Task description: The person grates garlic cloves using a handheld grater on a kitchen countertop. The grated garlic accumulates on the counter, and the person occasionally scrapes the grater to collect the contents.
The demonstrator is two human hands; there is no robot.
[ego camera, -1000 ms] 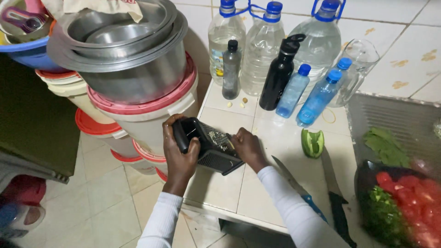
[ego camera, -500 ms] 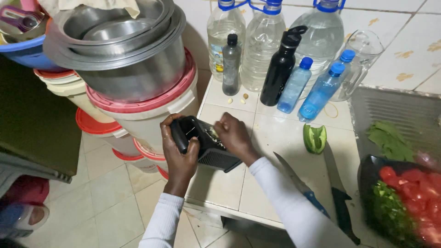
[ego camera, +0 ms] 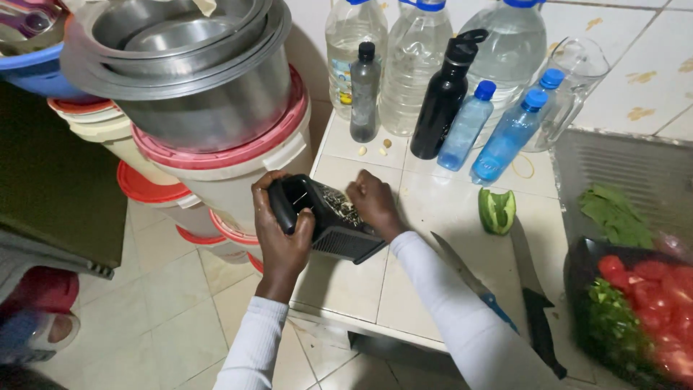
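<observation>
A black box grater (ego camera: 339, 235) lies tilted on its side at the near left edge of a white tiled counter (ego camera: 433, 209). My left hand (ego camera: 280, 235) grips the grater's black handle end. My right hand (ego camera: 372, 204) presses down on the grater's metal upper face; whatever is under its fingers is hidden. Pale shreds show on the grating surface beside the fingers. Both arms wear white long sleeves.
A cut green pepper piece (ego camera: 497, 210) and two knives (ego camera: 534, 300) lie to the right. A dark bowl (ego camera: 635, 310) holds chopped tomato and greens. Water bottles (ego camera: 415, 65) and a black flask (ego camera: 444, 97) line the back. Stacked buckets with metal basins (ego camera: 188, 87) stand at left.
My right hand has slid up along the grater's face, away from me. The left hand keeps its grip on the handle.
</observation>
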